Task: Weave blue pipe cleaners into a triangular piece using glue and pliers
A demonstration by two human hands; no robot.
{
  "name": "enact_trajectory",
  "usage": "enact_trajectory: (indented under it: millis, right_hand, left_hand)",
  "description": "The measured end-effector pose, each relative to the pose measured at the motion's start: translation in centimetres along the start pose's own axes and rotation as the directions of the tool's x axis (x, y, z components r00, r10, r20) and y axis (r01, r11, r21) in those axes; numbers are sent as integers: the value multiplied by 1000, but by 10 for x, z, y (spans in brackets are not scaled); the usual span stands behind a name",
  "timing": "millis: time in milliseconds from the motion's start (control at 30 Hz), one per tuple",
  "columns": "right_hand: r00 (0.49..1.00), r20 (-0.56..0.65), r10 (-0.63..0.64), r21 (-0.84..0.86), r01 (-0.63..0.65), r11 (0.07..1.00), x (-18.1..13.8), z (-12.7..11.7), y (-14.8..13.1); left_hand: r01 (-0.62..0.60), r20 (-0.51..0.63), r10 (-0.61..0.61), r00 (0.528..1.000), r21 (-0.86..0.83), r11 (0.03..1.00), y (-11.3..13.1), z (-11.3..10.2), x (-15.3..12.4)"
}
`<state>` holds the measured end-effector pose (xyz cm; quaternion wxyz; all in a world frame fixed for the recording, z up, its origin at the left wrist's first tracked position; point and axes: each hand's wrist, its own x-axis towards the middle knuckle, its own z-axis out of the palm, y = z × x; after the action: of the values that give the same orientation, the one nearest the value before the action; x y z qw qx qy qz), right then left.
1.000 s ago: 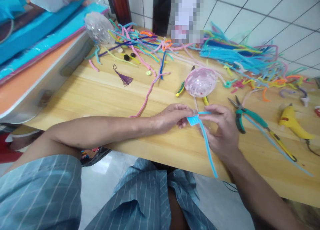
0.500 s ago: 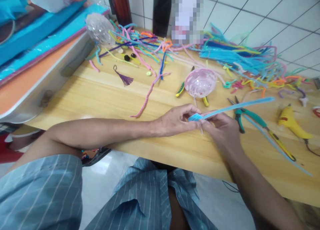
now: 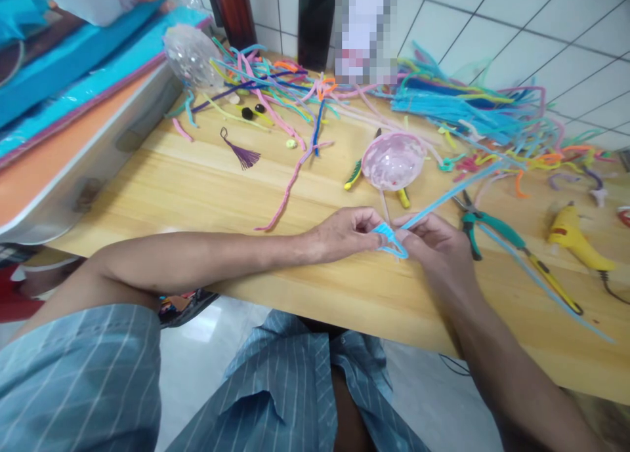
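Over the table's front part, my left hand [image 3: 347,234] pinches the wound end of a blue pipe cleaner [image 3: 450,193]. My right hand [image 3: 433,242] is closed on the same pipe cleaner close by, and its long free end sticks out up and to the right. Between my fingertips the blue strand bends into a small loop below the wound part. A thin pale stick [image 3: 384,206] shows behind the wound part; how it is held is hidden. Just beyond my hands sits a clear pinkish bowl [image 3: 394,162] over yellow-handled pliers [image 3: 353,176].
Green-handled pliers [image 3: 497,229], a yellow-and-black tool [image 3: 556,285], another blue pipe cleaner [image 3: 546,288] and a yellow glue gun [image 3: 578,235] lie right. A purple tassel [image 3: 242,155] and pink twisted pipe cleaner [image 3: 287,199] lie left. Blue pipe cleaners [image 3: 443,111] are heaped behind; a bin [image 3: 93,170] stands left.
The blue pipe cleaner's free end has swung upward and left, now angled more steeply. A small loop has appeared between my fingertips. My left hand has barely moved.
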<state>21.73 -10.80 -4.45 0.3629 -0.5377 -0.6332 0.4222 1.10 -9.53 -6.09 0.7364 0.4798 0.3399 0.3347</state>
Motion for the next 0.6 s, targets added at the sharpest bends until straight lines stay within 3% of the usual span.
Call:
enact_trajectory:
  millis: [233,600]
  right_hand:
    - [999,-1,-38,-47,38,998,-2,0,5]
    - [986,-114,-119,-133,103,986,-7,-1,1]
  left_hand:
    - [-2,-6,2,1000,48,999,0,0,0]
    - [-31,29,27,999,142,989,-1,-2,-1]
